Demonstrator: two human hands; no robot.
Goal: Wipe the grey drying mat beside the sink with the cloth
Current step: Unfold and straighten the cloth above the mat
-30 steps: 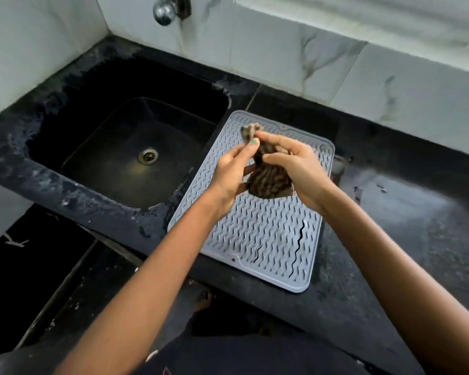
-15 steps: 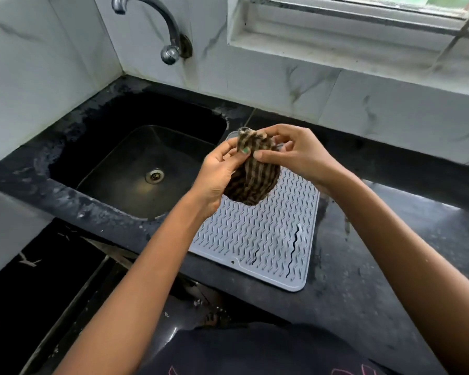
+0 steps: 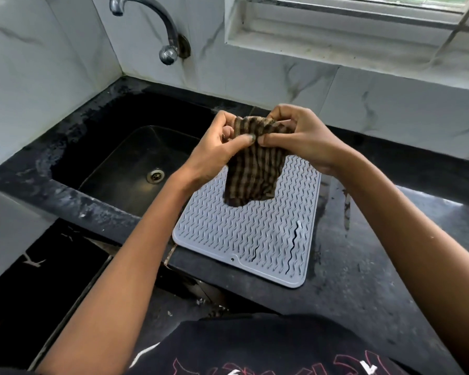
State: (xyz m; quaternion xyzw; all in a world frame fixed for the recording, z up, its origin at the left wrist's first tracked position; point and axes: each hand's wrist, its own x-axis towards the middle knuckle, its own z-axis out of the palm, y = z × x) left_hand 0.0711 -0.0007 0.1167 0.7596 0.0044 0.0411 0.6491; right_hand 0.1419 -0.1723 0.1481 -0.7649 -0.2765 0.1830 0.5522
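A grey ribbed drying mat (image 3: 244,239) lies flat on the black counter, just right of the sink. Above its far half hangs a brown-and-tan checked cloth (image 3: 252,171), held up in the air by both hands and clear of the mat. My left hand (image 3: 214,150) pinches the cloth's upper left edge. My right hand (image 3: 301,136) grips its upper right edge, thumb tips almost meeting in the middle. The cloth hides the mat's far end.
The black sink (image 3: 136,163) with its drain (image 3: 155,175) sits to the left, under a metal tap (image 3: 168,47). Black counter (image 3: 377,253) with wet streaks extends to the right. Marble wall tiles and a window ledge (image 3: 336,41) stand behind.
Both hands have lifted the cloth up and away from the mat and spread it wider, from a bunched wad to a hanging sheet. The camera view has tilted up.
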